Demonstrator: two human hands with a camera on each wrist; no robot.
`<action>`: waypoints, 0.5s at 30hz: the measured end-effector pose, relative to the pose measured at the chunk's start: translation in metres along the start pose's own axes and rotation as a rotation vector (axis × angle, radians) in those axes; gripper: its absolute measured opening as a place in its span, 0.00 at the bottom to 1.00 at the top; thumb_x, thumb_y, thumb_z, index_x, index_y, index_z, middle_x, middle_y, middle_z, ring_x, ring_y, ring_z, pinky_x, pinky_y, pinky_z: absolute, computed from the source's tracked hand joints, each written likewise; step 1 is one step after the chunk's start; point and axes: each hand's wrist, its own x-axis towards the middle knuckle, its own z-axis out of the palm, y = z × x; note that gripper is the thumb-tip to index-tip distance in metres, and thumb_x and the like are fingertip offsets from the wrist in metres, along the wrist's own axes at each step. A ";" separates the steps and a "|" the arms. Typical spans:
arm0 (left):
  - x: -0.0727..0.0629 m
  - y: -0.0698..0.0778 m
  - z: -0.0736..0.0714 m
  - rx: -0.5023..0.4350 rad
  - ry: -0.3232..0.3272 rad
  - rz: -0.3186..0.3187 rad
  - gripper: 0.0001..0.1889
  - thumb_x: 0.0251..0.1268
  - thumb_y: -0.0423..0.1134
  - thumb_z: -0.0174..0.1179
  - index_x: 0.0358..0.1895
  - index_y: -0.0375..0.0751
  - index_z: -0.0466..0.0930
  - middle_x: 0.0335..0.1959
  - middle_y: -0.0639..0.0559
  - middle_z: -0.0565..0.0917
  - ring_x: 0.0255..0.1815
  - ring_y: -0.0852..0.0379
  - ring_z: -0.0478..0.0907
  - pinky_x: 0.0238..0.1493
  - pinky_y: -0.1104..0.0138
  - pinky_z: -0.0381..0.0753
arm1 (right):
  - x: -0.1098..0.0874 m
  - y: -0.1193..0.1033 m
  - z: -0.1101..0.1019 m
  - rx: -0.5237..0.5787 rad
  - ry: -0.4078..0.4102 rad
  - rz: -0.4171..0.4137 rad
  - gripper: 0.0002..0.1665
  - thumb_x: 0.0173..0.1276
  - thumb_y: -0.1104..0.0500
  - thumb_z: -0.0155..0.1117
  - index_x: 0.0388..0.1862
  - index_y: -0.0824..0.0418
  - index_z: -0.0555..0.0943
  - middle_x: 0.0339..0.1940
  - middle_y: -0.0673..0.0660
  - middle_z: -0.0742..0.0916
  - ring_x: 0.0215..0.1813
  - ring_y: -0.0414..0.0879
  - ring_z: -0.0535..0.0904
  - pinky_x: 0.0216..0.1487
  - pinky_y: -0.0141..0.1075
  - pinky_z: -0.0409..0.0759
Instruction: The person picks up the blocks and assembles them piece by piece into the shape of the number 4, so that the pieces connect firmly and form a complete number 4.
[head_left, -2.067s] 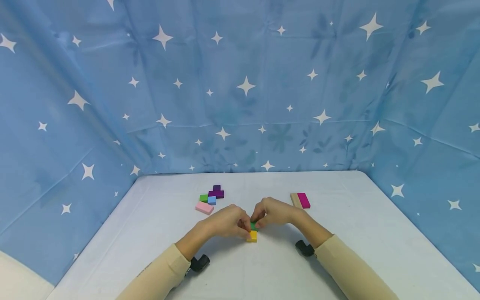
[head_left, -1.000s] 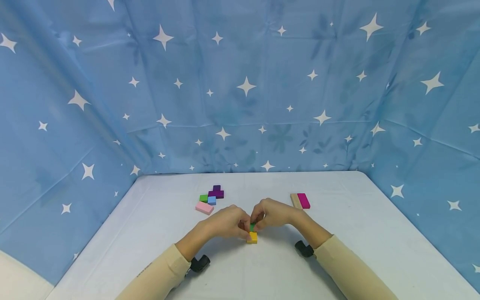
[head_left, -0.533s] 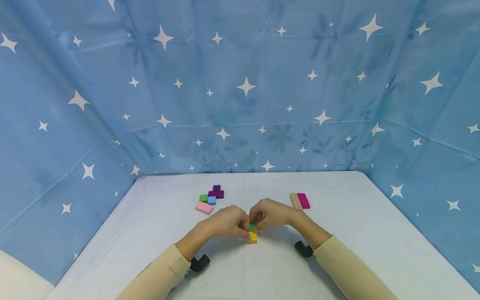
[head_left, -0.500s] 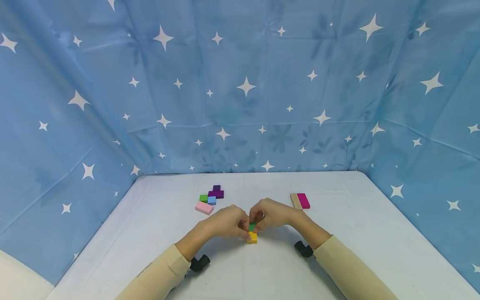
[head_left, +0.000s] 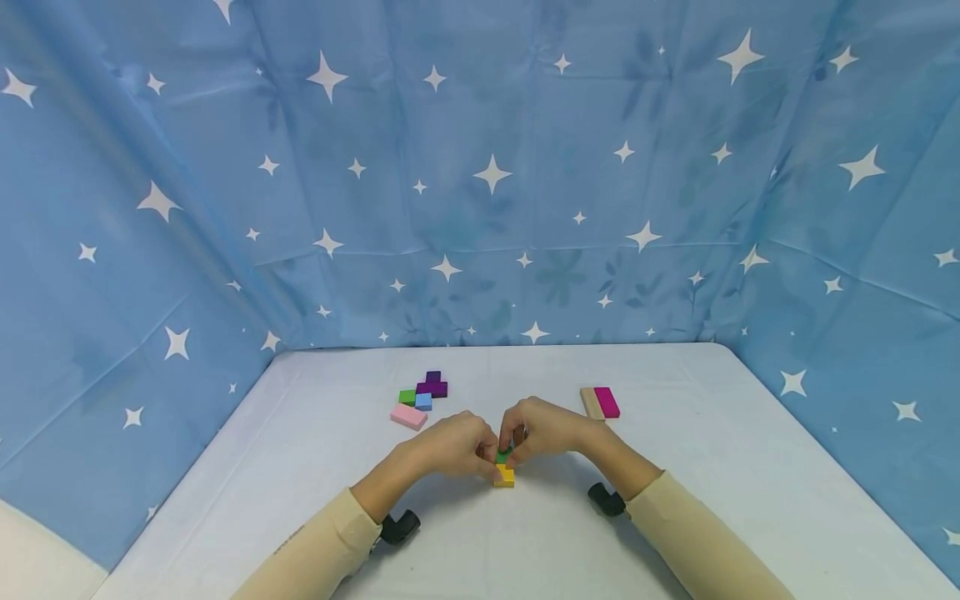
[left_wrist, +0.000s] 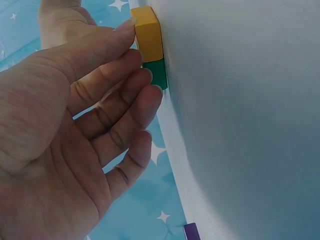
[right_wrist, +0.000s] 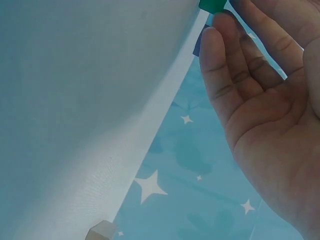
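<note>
Near the middle of the table a yellow block [head_left: 505,477] lies in front of a green block [head_left: 503,457], end to end. My left hand [head_left: 453,443] holds the yellow block from the left, thumb on its side and fingertips along both blocks in the left wrist view. From the right, my right hand [head_left: 547,427] pinches the green block between thumb and fingers, covering part of it. Only a corner of that green block [right_wrist: 213,5] shows at the top of the right wrist view.
Back left on the white table [head_left: 337,467] lie a pink block [head_left: 408,417], a blue block [head_left: 423,402], a light green block [head_left: 407,397] and purple blocks [head_left: 432,389]. Back right, a beige block [head_left: 592,403] touches a magenta block [head_left: 607,402]. A starry blue curtain [head_left: 480,208] hangs behind.
The green block has shifted slightly left with my right hand, into line with the yellow block. The yellow block has moved slightly toward me. My left hand has barely moved.
</note>
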 end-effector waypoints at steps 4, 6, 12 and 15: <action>-0.001 0.000 0.000 0.001 -0.004 0.015 0.14 0.60 0.45 0.77 0.21 0.55 0.82 0.16 0.68 0.76 0.22 0.71 0.68 0.26 0.76 0.68 | 0.001 0.000 0.000 -0.033 0.009 -0.023 0.08 0.57 0.62 0.83 0.36 0.54 0.91 0.35 0.48 0.88 0.31 0.35 0.79 0.33 0.30 0.80; -0.002 0.000 -0.002 -0.015 -0.007 0.012 0.13 0.61 0.45 0.76 0.21 0.54 0.83 0.17 0.68 0.76 0.21 0.70 0.69 0.26 0.75 0.68 | 0.001 0.001 0.000 -0.042 0.010 -0.030 0.08 0.57 0.62 0.83 0.35 0.54 0.92 0.35 0.47 0.87 0.31 0.35 0.78 0.34 0.30 0.81; -0.006 -0.014 -0.018 -0.117 0.018 0.010 0.12 0.67 0.46 0.71 0.27 0.46 0.87 0.20 0.57 0.83 0.21 0.68 0.70 0.25 0.73 0.69 | 0.003 0.001 0.000 -0.050 -0.001 -0.012 0.08 0.58 0.61 0.83 0.35 0.53 0.92 0.33 0.45 0.88 0.32 0.35 0.78 0.36 0.30 0.81; -0.008 -0.027 -0.027 -0.161 0.064 0.001 0.11 0.70 0.46 0.69 0.33 0.44 0.90 0.27 0.49 0.87 0.25 0.66 0.73 0.28 0.71 0.74 | 0.003 0.001 0.001 -0.043 -0.005 0.020 0.07 0.58 0.60 0.83 0.35 0.53 0.92 0.33 0.44 0.88 0.33 0.35 0.78 0.37 0.30 0.81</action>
